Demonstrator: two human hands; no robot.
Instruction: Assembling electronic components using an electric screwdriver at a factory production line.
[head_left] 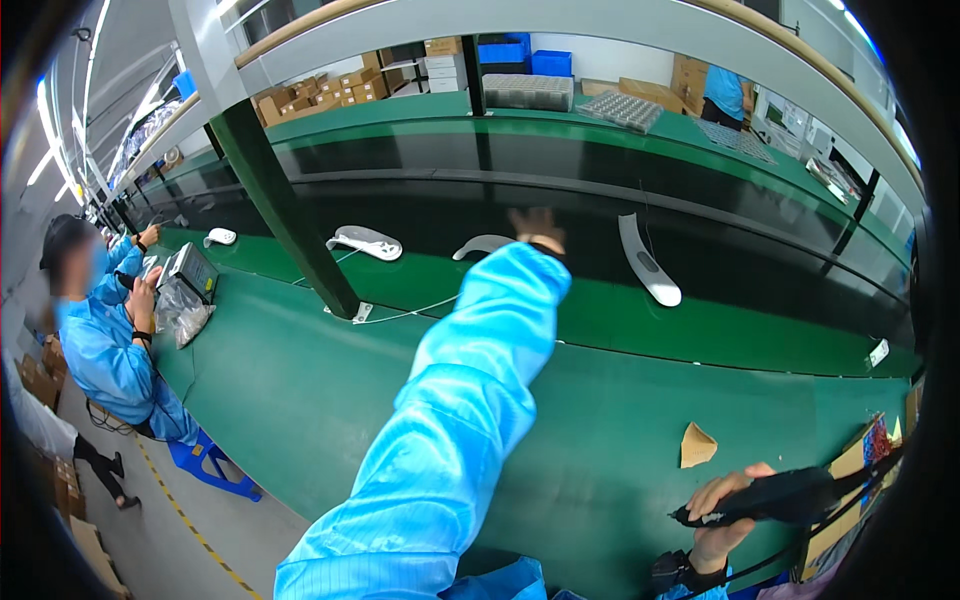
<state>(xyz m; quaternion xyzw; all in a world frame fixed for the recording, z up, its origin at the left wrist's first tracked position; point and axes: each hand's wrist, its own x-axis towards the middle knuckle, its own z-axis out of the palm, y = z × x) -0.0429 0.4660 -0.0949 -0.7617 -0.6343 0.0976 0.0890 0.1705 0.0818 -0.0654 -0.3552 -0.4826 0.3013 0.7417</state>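
Note:
My left arm, in a shiny blue sleeve, stretches far forward over the dark conveyor belt. My left hand is smeared by motion, and I cannot make out its fingers or anything in them. Just left of it lies a curved white plastic part, partly hidden by my sleeve. Another long curved white part with a grey inset lies to the right of the hand. Low on the right, my right hand is closed around a black electric screwdriver, whose tip points left over the green table.
A torn piece of brown card lies on the green table. More white parts sit along the belt to the left, past a green post. A co-worker in blue sits at the left. A small white item lies far right.

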